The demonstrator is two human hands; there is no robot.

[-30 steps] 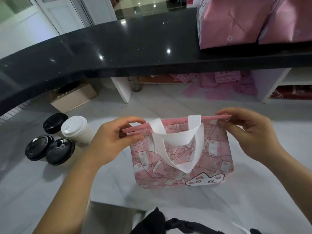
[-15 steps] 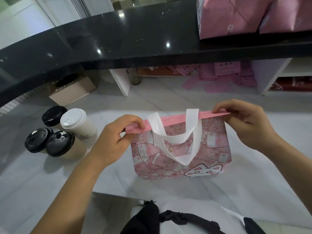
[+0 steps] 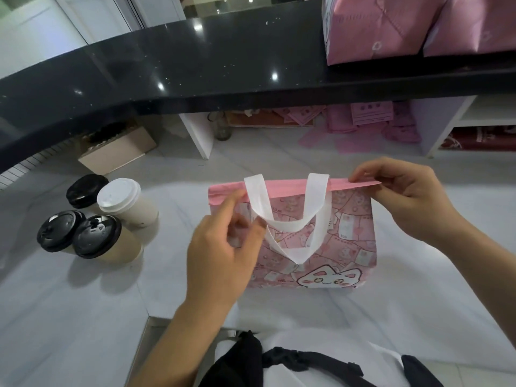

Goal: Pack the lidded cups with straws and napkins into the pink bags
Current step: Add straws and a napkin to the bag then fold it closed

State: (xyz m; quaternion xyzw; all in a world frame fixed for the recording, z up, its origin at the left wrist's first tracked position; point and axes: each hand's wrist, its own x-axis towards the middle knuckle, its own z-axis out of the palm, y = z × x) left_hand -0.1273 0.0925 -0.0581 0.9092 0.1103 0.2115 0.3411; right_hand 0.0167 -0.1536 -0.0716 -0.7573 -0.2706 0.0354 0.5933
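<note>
We have the pink bag standing flat and unopened on the pale worktop, right in front of us, its long axis running left to right with the mouth edge on top. Our right hand pinches the pink rim at the bag's upper right corner, thumb and forefinger closed on the fabric. Our left hand sits at the upper left part of the bag, fingers loosely curled against the rim and the front panel near the white handle; the blur there means we cannot tell whether it really has hold of a layer. The coming move, as we judge it, turns on this: the two hands flank the mouth at opposite ends, so parting the layers front from back should open it.

The lidded cups stand clustered well to the left of the bag, nearer our left hand: three with black lids, one with a white lid. None is in the bag yet.

The bag looks like soft non-woven fabric, pink with a cartoon cat and banknote print, its white handle drooping over the front.
</note>
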